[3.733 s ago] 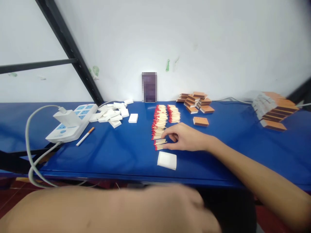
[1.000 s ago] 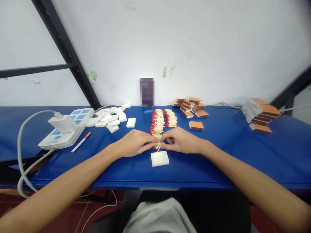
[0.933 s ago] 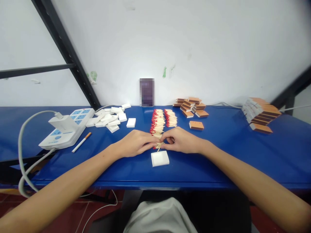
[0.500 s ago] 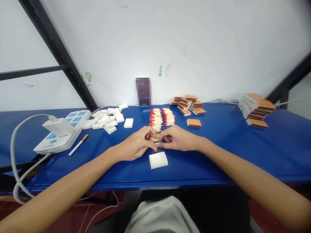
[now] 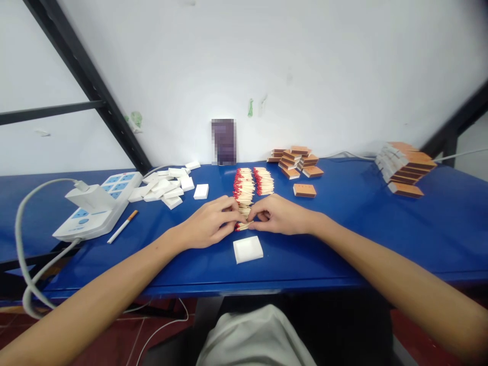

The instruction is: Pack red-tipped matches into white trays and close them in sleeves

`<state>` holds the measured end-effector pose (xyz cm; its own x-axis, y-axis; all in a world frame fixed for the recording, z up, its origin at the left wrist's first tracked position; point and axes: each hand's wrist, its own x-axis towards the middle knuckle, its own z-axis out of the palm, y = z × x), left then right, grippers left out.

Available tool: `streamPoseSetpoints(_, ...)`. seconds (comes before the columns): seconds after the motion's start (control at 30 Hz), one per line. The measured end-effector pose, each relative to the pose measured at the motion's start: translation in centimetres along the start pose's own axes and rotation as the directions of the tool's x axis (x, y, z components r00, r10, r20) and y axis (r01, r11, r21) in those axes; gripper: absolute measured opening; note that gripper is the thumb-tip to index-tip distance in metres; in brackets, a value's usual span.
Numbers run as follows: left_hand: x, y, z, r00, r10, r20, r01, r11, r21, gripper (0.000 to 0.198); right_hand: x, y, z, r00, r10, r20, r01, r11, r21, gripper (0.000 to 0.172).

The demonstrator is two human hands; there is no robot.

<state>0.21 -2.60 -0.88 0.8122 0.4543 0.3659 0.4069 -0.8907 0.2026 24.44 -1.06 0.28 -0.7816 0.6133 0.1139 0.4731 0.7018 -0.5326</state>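
Red-tipped matchsticks [image 5: 244,187] lie in a long row on the blue table, with a shorter row of matchsticks [image 5: 264,181] beside it. At the near end of the long row, my left hand [image 5: 213,221] is closed on the match-head side, its thumb and fingertips at the red tips. Opposite it, my right hand [image 5: 280,216] pinches the plain ends of the same matchsticks. How many sticks the fingers hold is hidden. Just in front of both hands sits a white matchbox tray [image 5: 248,249], open side up.
White trays [image 5: 163,187] are heaped at the left, with a single white tray [image 5: 201,191] nearby. A power strip [image 5: 97,213] and a cigarette [image 5: 122,226] lie further left. Orange matchboxes [image 5: 295,161] are piled at the back, one matchbox [image 5: 304,190] apart; more stacked matchboxes [image 5: 406,165] stand far right.
My left hand has shifted slightly up and its fingers have drawn back, showing more red match heads at the near end. My right hand stays nearly in place.
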Motion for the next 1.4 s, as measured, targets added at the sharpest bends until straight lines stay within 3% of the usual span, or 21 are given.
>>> streamPoseSetpoints(0.57, 0.20, 0.00, 0.29, 0.999, -0.036, 0.014, 0.034, 0.991, 0.128, 0.024, 0.03, 0.04, 0.21, 1.000, 0.017, 0.002, -0.017, 1.000, -0.003, 0.016)
streamPoseSetpoints(0.8, 0.25, -0.07, 0.41, 0.999, -0.034, 0.015, 0.032, 0.992, 0.119, 0.024, -0.26, 0.25, -0.07, 1.000, -0.008, -0.020, 0.008, 1.000, 0.006, 0.014)
streamPoseSetpoints(1.03, 0.27, -0.01, 0.46, 0.998, -0.052, 0.022, 0.049, 0.992, 0.118, 0.021, -0.46, 0.09, -0.52, 0.998, 0.065, 0.007, -0.064, 0.997, -0.050, 0.016)
streamPoseSetpoints(1.4, 0.30, 0.19, 0.38, 0.999, -0.048, 0.024, 0.045, 0.992, 0.114, 0.019, -0.42, 0.14, -0.16, 1.000, 0.024, 0.013, -0.023, 0.998, -0.057, 0.012)
